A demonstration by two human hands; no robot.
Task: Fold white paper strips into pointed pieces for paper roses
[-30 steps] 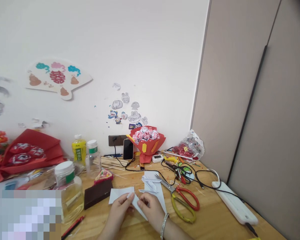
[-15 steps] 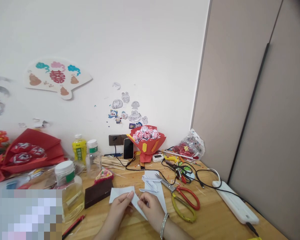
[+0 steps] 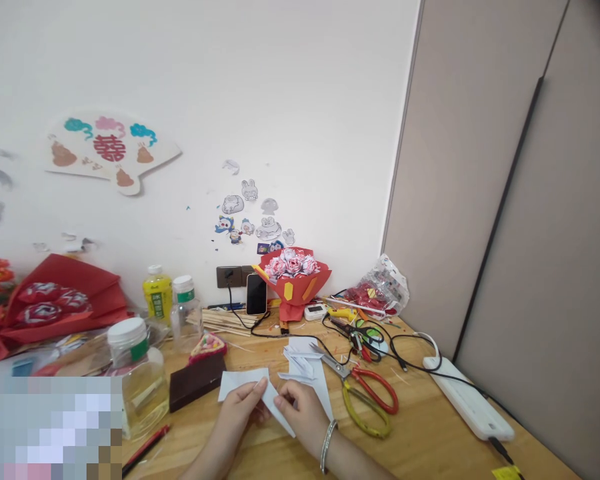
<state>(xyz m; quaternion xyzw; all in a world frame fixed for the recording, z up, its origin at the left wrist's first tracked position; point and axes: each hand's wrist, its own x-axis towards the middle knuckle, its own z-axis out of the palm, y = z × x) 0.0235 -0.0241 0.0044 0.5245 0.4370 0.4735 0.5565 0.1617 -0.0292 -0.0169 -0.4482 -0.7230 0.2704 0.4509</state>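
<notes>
A white sheet of paper (image 3: 237, 382), bent along a fold, is held between both hands above the wooden table. My left hand (image 3: 247, 405) pinches it with the thumb on top, near the fold. On the strip that slants down to the right, my right hand (image 3: 301, 408) grips with thumb and curled fingers; a silver bangle sits on that wrist. Behind the right hand lie more white papers (image 3: 303, 365), some folded into narrow pieces. Scissors (image 3: 367, 393) with one red and one yellow handle rest to the right, their blade tips over those papers.
A dark brown box (image 3: 196, 383) and clear jars (image 3: 145, 393) stand on the left beside a red pen (image 3: 147, 450). A red paper bouquet (image 3: 295, 283), a phone (image 3: 257, 294) and tangled cables are along the wall. A white power strip (image 3: 470, 399) lies at the right edge.
The view has shifted slightly. Both hands keep their hold on the paper, with only a small movement of the right fingers along the slanting strip.
</notes>
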